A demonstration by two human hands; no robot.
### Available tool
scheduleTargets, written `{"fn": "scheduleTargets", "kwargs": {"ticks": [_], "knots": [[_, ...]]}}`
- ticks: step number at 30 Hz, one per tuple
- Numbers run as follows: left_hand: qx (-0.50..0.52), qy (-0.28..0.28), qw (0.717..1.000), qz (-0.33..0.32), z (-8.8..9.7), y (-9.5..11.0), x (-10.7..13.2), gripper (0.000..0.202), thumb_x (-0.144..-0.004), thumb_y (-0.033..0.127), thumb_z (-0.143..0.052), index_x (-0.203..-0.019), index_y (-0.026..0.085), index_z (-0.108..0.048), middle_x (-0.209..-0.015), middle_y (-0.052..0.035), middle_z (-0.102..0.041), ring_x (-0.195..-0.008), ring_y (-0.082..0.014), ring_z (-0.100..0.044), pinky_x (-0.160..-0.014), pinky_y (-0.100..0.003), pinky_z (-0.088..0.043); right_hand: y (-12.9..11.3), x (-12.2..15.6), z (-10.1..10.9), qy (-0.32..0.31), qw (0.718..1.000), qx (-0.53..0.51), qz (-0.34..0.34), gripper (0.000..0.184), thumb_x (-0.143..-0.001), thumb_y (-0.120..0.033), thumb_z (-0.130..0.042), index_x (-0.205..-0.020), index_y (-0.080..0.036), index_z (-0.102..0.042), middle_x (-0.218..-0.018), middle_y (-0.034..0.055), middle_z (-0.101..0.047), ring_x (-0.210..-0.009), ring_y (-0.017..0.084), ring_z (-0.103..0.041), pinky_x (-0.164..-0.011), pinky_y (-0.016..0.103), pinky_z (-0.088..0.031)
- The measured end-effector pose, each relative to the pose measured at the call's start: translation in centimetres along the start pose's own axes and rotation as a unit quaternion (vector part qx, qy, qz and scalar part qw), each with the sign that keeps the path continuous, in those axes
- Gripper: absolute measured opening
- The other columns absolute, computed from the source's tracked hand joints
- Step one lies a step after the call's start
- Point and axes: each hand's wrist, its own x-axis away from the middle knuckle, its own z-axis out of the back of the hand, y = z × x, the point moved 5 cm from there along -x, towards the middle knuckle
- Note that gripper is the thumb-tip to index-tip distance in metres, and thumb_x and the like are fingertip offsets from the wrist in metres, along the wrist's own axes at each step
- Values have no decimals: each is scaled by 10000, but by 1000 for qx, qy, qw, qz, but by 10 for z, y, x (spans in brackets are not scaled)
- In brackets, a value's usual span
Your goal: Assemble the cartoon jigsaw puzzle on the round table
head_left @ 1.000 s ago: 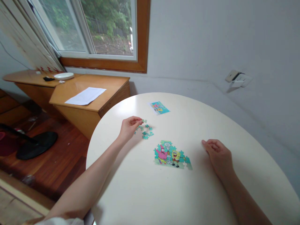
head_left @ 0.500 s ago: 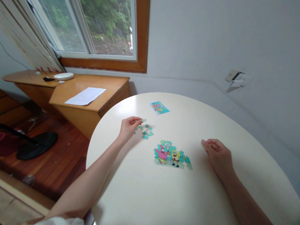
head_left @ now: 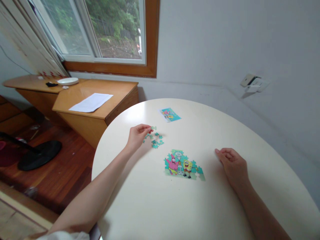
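Between the thumb and fingers of my left hand (head_left: 138, 136) is a small pale green puzzle piece (head_left: 154, 128). Just below it, several loose teal puzzle pieces (head_left: 157, 142) lie in a loose cluster on the white table (head_left: 155, 206). A partly joined jigsaw puzzle (head_left: 183, 166) with pink, yellow and pale blue cartoon figures lies nearer to me, its upper edge stepped. My right hand (head_left: 233, 168) rests to the right of the puzzle, apart from it, with its fingers curled in; whether anything is inside them is hidden.
A small picture card (head_left: 170, 115) with the same cartoon figures lies toward the table's far edge. To the left, a wooden cabinet (head_left: 120, 91) holds a sheet of paper (head_left: 91, 102) and a white plate (head_left: 68, 81). A black round stand base (head_left: 40, 155) is on the floor.
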Motion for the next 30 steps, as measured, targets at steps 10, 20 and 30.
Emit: {"fn": "scheduleTargets", "kwargs": {"ticks": [10, 20, 30], "knots": [[-3, -4, 1000, -15, -1, 3, 1, 266, -607, 377, -735, -681, 132, -664, -628, -37, -675, -604, -139, -614, -623, -256, -474, 0, -1, 1, -4, 1000, 5, 16, 416, -548, -564, -700, -651, -202, -522, -509, -33, -505, -431, 93, -403, -405, 236, -290], [-7, -7, 999, -31, 0, 6, 1, 258, -613, 372, -736, -666, 135, -650, -601, -20, -653, -578, -128, -600, -592, -242, -462, -2, 1, 0, -1, 1000, -2, 3, 431, -528, -573, -704, -646, -203, -518, -509, -33, -505, -428, 89, -395, -401, 235, -282], [-13, -8, 999, -36, 0, 5, 1, 251, -621, 379, -721, -665, 142, -651, -604, -21, -652, -583, -131, -601, -603, -248, -461, -1, 0, 0, -9, 1000, 3, 5, 415, -551, -559, -697, -657, -202, -513, -485, -45, -484, -421, 81, -368, -396, 226, -268]]}}
